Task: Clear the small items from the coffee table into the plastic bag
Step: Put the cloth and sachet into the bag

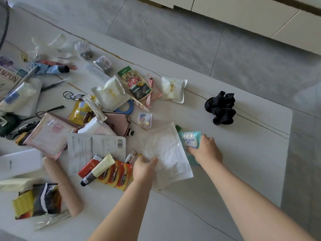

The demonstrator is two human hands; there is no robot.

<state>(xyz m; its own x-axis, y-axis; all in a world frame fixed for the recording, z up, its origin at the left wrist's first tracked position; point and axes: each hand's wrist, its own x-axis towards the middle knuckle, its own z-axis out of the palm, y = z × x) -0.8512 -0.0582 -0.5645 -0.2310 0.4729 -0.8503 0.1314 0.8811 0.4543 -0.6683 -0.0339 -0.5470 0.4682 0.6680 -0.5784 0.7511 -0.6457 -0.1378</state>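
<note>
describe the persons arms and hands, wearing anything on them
Both forearms are bare as far as the frame shows: no sleeves, gloves, watch or bracelet. The left hand and right hand show no rings on the parts in view, though several fingers are hidden by packets. Nails cannot be made out.

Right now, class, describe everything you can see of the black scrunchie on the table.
The scrunchie is black, soft gathered fabric bunched into ruffled folds, more a crumpled heap than a neat ring. It lies flat on the pale table, toward its far right side, near a thin dark line in the surface. It sits alone: no other item and neither hand touches it. The nearest thing is a cream pouch to its left, clearly apart.
</note>
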